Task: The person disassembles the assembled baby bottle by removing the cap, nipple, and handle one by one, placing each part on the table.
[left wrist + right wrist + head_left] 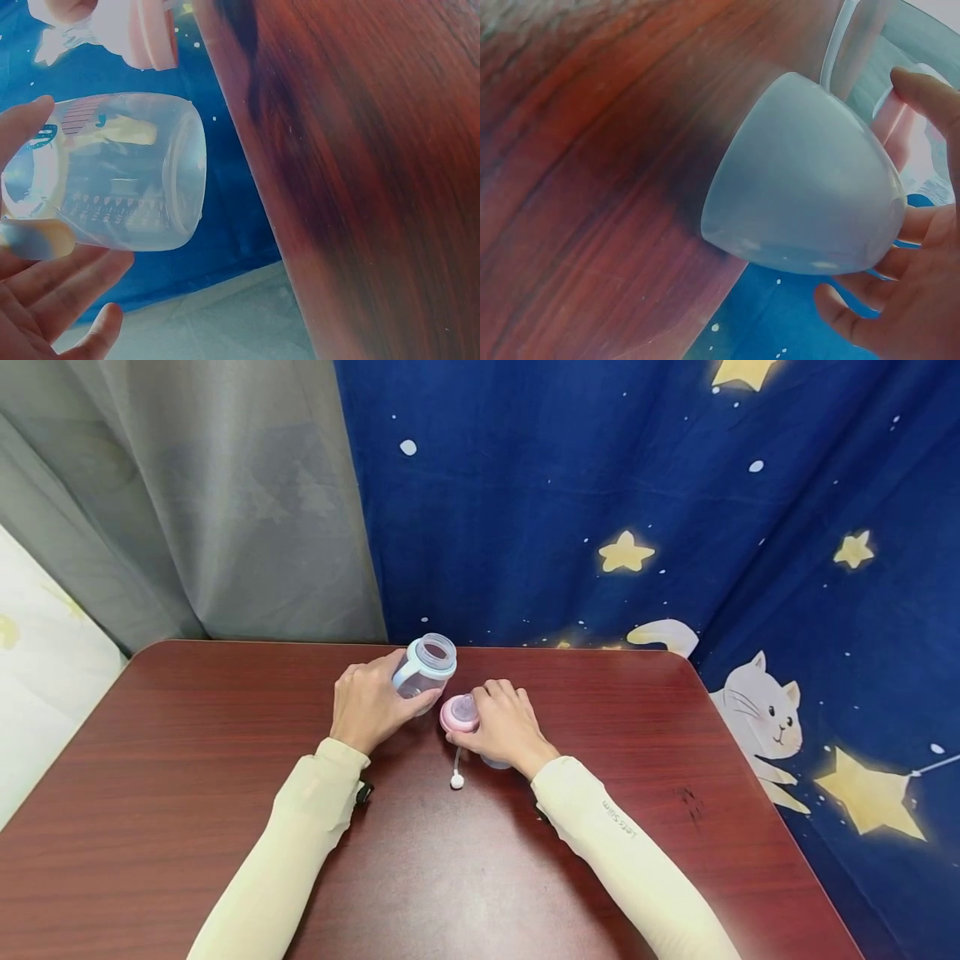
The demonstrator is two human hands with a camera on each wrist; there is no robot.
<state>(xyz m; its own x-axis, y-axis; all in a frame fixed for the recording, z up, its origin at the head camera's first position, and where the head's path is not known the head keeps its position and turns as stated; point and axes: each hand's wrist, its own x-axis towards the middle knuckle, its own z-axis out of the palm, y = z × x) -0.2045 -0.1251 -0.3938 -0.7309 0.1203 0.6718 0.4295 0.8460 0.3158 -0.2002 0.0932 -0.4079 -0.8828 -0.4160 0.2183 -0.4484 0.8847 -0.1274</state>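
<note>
My left hand [371, 703] grips a clear baby bottle [135, 176] by its side and pale blue handle. The bottle leans to the right, its uncovered threaded mouth [437, 652] facing up. To the right, my right hand [506, 722] holds a pink bottle collar [450, 717] with a clear teat [465, 706], thumb and fingers around its side. From the collar hangs a thin straw tube [835, 49] ending in a white ball [457, 782]. A translucent domed cap [802, 180] sits under the right palm, close over the table and beside the curled fingers.
The brown wooden table [187, 777] runs back to a grey curtain [255, 510] and a blue star-patterned curtain [525, 527]. Dark scuffs [688, 802] mark the tabletop at right.
</note>
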